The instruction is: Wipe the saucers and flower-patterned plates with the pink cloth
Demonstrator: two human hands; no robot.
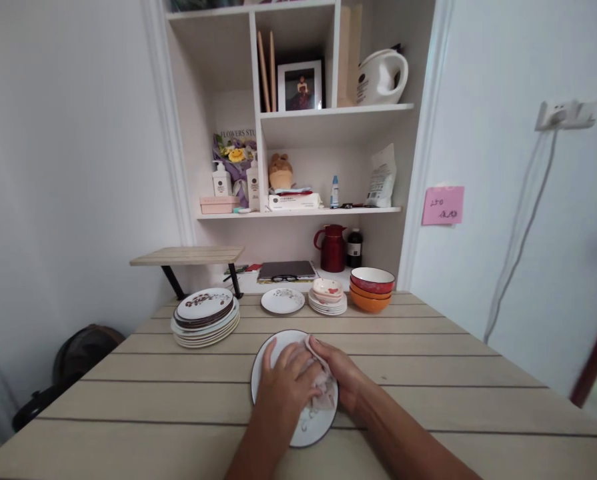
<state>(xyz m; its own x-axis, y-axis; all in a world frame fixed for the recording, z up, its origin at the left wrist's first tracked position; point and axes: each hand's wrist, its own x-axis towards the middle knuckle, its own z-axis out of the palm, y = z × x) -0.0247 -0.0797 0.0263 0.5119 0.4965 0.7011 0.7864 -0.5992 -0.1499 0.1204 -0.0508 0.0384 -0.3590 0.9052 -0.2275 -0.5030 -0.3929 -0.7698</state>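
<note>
A white plate with a dark rim and a floral print [308, 437] is in front of me, near the middle of the table. My left hand [288, 380] lies over the plate, its fingers bent and somewhat apart, pressing a crumpled white cloth [324, 393] onto the surface. At the right rim, my right hand [345, 373] grips the plate, thumb on top near an edge of the cloth. Its other fingers are mostly hidden. Both hands cover much of the plate's middle.
Behind the plate stand a stack of plates [205, 320], a single floral plate [282, 301], small dishes [327, 300] and stacked bowls [371, 297]. A small raised shelf [188, 255] is at the back left. Farther back, a red jug [333, 250] stands in the shelving.
</note>
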